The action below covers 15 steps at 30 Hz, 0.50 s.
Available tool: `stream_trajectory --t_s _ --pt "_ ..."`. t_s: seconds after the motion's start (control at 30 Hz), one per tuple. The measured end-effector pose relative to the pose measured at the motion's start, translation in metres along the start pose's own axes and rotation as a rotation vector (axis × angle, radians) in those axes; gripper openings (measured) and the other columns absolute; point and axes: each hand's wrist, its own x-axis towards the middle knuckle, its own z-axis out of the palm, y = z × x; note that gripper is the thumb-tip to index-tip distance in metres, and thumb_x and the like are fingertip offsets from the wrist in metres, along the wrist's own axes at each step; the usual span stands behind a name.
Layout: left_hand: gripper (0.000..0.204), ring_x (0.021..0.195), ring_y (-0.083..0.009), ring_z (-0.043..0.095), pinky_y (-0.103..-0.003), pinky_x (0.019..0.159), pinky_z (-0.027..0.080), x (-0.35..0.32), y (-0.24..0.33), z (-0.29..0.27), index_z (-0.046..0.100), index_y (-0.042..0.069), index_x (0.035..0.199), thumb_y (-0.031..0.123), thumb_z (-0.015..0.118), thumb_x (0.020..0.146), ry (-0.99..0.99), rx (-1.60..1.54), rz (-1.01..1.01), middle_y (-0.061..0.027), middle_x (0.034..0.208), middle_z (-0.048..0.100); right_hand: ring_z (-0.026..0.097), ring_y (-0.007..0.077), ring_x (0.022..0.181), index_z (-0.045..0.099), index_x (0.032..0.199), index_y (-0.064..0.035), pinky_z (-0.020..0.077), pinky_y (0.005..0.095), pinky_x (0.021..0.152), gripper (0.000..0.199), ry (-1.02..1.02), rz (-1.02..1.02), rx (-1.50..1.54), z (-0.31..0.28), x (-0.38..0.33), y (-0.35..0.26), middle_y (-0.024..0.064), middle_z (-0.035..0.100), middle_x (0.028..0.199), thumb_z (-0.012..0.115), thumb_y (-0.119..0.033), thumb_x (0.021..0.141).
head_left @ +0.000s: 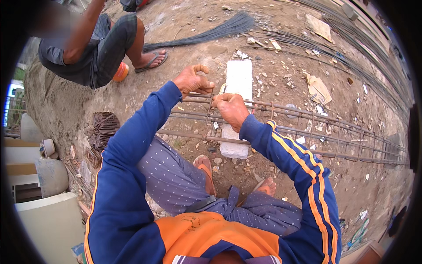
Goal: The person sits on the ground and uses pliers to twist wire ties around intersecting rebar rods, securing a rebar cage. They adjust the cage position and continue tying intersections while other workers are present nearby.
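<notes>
A long cage of rusty steel bars [327,118] with square stirrups [206,121] runs across in front of me to the right. Both of my hands are at its far side, close to a stirrup near the left end. My left hand [193,81] is closed, thumb and fingers pinched at the top of that stirrup. Just right of it, my right hand [232,110] is curled in a pinch above the bars. Whatever lies between the fingertips is too small to make out. Under the cage, a long white block [239,81] rests on the ground.
At the upper left sits another person [94,50] beside an orange container [121,71]. A bundle of thin dark wire [211,33] lies beyond the cage, with long steel bars [303,42] farther right. Stacked rusty stirrups [103,127] stand left of my knee. Stones and scraps litter the dirt.
</notes>
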Motion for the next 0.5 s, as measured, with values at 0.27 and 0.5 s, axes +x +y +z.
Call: stream_trajectory --t_s 0.27,0.5 --pt "0.076 0.101 -0.0181 0.069 -0.033 0.096 0.053 -0.022 -0.005 0.009 0.048 -0.004 0.141 -0.001 0.082 0.074 -0.134 0.204 0.201 -0.012 0.108 0.073 0.071 0.0363 0.076 0.073 0.079 0.0056 0.0571 0.0434 0.074 0.022 -0.083 -0.393 -0.866 -0.012 -0.007 -0.044 0.0272 0.068 0.075 0.065 -0.015 0.077" --pt "0.051 0.101 -0.0155 0.067 -0.031 0.091 0.055 -0.03 -0.011 0.018 0.066 -0.002 0.123 -0.005 0.079 0.074 -0.079 0.124 0.102 -0.0087 0.108 0.074 0.073 0.0339 0.077 0.07 0.084 -0.0024 0.0574 0.0451 0.067 0.011 -0.146 -0.944 -1.425 -0.023 -0.01 -0.076 0.0177 0.072 0.077 0.067 -0.013 0.08"
